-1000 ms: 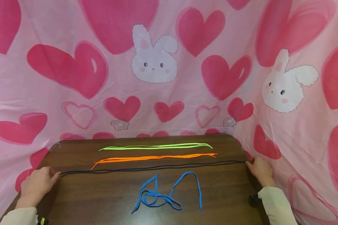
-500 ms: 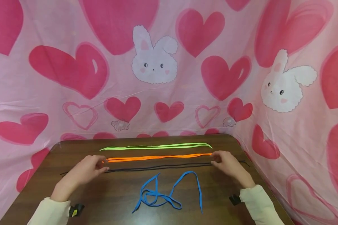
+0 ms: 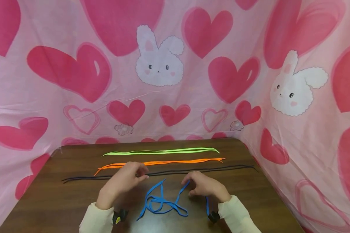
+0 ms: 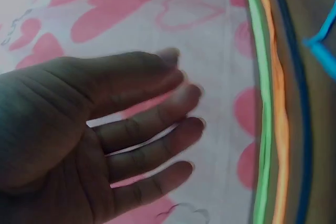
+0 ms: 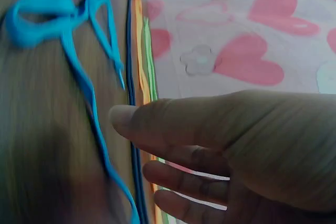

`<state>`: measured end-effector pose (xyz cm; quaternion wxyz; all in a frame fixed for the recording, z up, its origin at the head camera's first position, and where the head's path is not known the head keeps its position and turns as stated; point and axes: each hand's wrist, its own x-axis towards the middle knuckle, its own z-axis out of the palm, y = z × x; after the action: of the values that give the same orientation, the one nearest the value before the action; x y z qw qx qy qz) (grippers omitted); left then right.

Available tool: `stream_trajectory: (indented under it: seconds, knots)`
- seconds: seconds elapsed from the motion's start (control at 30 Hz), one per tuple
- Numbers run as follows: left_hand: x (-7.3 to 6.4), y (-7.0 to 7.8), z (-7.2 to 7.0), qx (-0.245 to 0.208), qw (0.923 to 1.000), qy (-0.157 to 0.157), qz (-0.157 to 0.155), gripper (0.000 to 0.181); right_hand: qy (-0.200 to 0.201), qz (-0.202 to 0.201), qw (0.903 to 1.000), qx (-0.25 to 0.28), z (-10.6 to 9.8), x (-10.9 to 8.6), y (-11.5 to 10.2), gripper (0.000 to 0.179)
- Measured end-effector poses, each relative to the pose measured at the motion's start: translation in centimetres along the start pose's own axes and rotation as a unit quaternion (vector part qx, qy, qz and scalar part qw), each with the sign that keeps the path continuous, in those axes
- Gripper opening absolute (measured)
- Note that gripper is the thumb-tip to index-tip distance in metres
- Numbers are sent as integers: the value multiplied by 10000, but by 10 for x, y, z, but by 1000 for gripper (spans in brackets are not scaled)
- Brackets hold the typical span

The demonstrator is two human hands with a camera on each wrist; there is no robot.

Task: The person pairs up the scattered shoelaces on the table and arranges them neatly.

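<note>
A blue shoelace (image 3: 163,212) lies loosely tangled on the near part of the table. Above its right side hovers my right hand (image 3: 205,186), fingers relaxed and holding nothing; it hides part of the lace in the head view. My left hand (image 3: 123,179) is up and to the left of the tangle, also holding nothing, with its fingers loosely spread in the left wrist view. Behind the hands a dark shoelace (image 3: 175,172) stretches nearly straight across the table, doubled. Past it run an orange shoelace (image 3: 180,161) and, farthest back, a lime green shoelace (image 3: 189,150), both doubled and roughly parallel.
The brown wooden table (image 3: 46,200) has rounded far corners. A pink cloth (image 3: 192,113) printed with hearts and rabbits hangs behind it and along the right side. Dark wrist bands show at both sleeves.
Both hands have let go of the dark shoelace's ends and come inward and nearer, from the table's sides to around the blue shoelace. The laces lie much as before.
</note>
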<state>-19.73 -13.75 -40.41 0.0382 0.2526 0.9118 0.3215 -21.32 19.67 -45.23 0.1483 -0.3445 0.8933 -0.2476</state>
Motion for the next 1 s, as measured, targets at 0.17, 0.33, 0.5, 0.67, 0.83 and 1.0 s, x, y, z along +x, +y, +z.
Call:
stream_trajectory:
  seconds: [0.17, 0.33, 0.5, 0.67, 0.83, 1.0]
  knots:
    - [4, 5, 27, -85, 9996, -200, -165, 12, -288, 280, 9992, -23, 16, 12, -13, 33]
    - [7, 9, 43, -477, 9975, -503, -104, 17, -280, 503, 9983, -40, 29, 19, -18, 30]
    - [10, 16, 49, -588, 9967, -564, -14, 17, -398, 520, 9978, -63, 36, 23, -22, 26]
    - [9, 26, 50, -438, 9974, -573, 43, 18, -664, 360, 9962, -427, 35, 20, -28, 22]
    - [7, 37, 49, -305, 9977, -592, 149, 24, -544, 202, 9977, -343, 28, 15, -39, 21]
    - [3, 43, 44, -392, 9959, -752, 301, 34, -234, -263, 9993, -118, 19, 9, -58, 17]
